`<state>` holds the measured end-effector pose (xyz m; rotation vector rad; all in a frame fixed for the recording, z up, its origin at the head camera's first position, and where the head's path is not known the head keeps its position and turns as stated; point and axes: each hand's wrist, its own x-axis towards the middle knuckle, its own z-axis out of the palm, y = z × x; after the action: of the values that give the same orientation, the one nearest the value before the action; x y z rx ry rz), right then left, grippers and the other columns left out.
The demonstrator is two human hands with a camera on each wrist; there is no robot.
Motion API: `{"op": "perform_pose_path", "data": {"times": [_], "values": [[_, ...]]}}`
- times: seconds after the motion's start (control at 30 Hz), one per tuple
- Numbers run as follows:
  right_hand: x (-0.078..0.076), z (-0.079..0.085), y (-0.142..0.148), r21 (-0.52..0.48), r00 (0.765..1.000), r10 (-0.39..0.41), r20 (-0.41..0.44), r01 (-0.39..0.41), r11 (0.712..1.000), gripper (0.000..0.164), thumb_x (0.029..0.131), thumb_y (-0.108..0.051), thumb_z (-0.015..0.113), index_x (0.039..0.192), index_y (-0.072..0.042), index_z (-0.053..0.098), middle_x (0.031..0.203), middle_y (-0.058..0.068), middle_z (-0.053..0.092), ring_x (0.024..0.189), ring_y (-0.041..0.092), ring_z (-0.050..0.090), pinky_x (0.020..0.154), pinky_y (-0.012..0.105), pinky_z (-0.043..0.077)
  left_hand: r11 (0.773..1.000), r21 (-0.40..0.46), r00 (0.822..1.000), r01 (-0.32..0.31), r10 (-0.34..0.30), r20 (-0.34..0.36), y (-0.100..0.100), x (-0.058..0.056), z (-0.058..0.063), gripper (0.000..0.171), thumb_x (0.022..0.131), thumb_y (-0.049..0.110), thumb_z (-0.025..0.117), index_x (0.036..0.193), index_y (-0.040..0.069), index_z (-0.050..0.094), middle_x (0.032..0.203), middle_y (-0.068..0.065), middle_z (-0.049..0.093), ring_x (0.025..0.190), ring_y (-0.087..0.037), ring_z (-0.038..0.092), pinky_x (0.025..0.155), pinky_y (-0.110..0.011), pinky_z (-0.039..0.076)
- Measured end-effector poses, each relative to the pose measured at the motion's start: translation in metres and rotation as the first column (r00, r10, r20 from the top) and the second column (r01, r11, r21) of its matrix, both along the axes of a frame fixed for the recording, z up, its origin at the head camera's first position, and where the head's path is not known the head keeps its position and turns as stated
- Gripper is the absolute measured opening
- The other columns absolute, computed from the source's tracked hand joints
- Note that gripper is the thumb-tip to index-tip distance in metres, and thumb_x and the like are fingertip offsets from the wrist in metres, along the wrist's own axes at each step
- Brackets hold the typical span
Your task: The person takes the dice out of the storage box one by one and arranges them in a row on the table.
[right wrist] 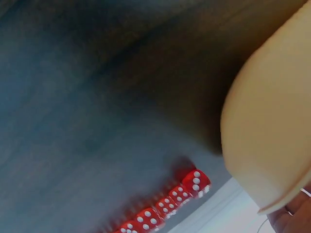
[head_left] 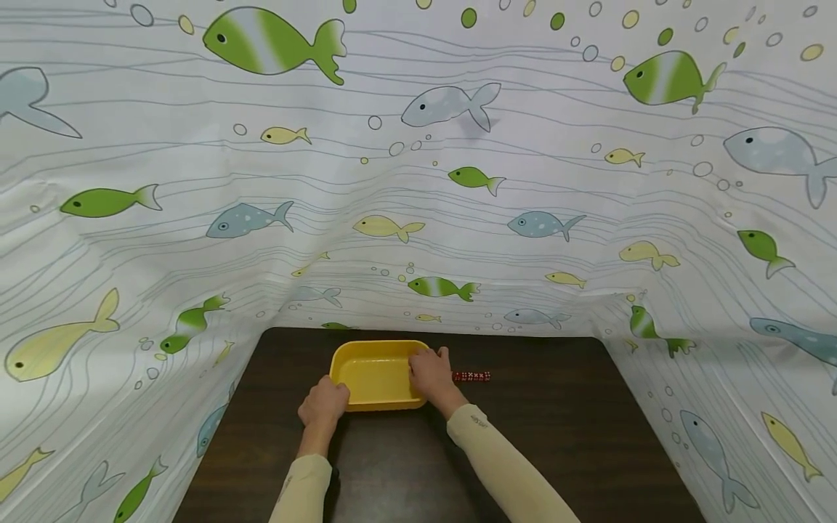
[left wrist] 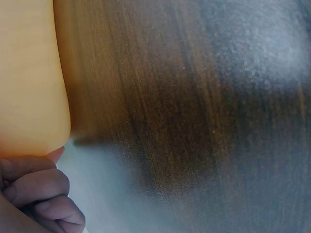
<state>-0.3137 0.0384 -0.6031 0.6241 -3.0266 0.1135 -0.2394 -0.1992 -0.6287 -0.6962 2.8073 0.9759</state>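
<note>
A shallow yellow plastic tray (head_left: 379,375) with rounded corners sits toward the far side of the dark table. At its near left corner my left hand (head_left: 323,401) grips the rim; curled fingers (left wrist: 39,187) show just below the tray wall (left wrist: 31,73) in the left wrist view. My right hand (head_left: 433,374) holds the right side, reaching over the rim. In the right wrist view, part of that hand (right wrist: 294,213) shows at the tray's lip. Just right of the right hand lies a row of red dice (head_left: 472,376) with white pips, its left end hidden behind that hand.
Dark wood-grain table (head_left: 556,428) lies under everything. A white curtain (head_left: 418,167) printed with fish hangs behind the table's far edge and along both sides. The dice row (right wrist: 167,206) stands close beside the tray's right wall.
</note>
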Motion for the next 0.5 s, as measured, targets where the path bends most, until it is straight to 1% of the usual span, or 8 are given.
{"op": "perform_pose_path", "data": {"times": [0.17, 0.3, 0.5], "values": [[0.0005, -0.0038, -0.0009, 0.015, 1.0, 0.0, -0.018, 0.0, 1.0, 0.013, 0.104, -0.024, 0.067, 0.095, -0.018, 0.075, 0.102, 0.0, 0.074, 0.097, 0.022, 0.061, 0.098, 0.052, 0.033, 1.0, 0.002, 1.0, 0.002, -0.001, -0.024, 0.0006, 0.0019, 0.0029, 0.039, 0.1, 0.027, 0.044, 0.116, -0.004, 0.06, 0.079, -0.014, 0.056, 0.067, -0.031, 0.057, 0.063, -0.045, 0.044], [-0.0008, -0.0062, -0.0009, 0.031, 1.0, 0.005, -0.014, -0.004, 1.0, 0.014, 0.104, -0.022, 0.066, 0.093, -0.018, 0.075, 0.104, 0.0, 0.074, 0.098, 0.022, 0.061, 0.099, 0.053, 0.032, 1.0, 0.0, 1.0, 0.007, -0.007, -0.027, 0.0008, 0.0031, 0.004, 0.039, 0.099, 0.026, 0.045, 0.116, -0.005, 0.06, 0.079, -0.015, 0.056, 0.067, -0.032, 0.057, 0.063, -0.046, 0.044], [0.0018, -0.0079, -0.0002, 0.057, 1.0, 0.006, 0.013, -0.007, 0.998, 0.013, 0.103, -0.021, 0.066, 0.097, -0.017, 0.077, 0.112, 0.001, 0.075, 0.109, 0.023, 0.064, 0.109, 0.059, 0.034, 1.0, 0.001, 1.0, 0.006, -0.006, -0.018, 0.0028, 0.0037, 0.0031, 0.039, 0.101, 0.026, 0.043, 0.117, -0.005, 0.06, 0.08, -0.015, 0.057, 0.067, -0.031, 0.057, 0.063, -0.045, 0.044]]}}
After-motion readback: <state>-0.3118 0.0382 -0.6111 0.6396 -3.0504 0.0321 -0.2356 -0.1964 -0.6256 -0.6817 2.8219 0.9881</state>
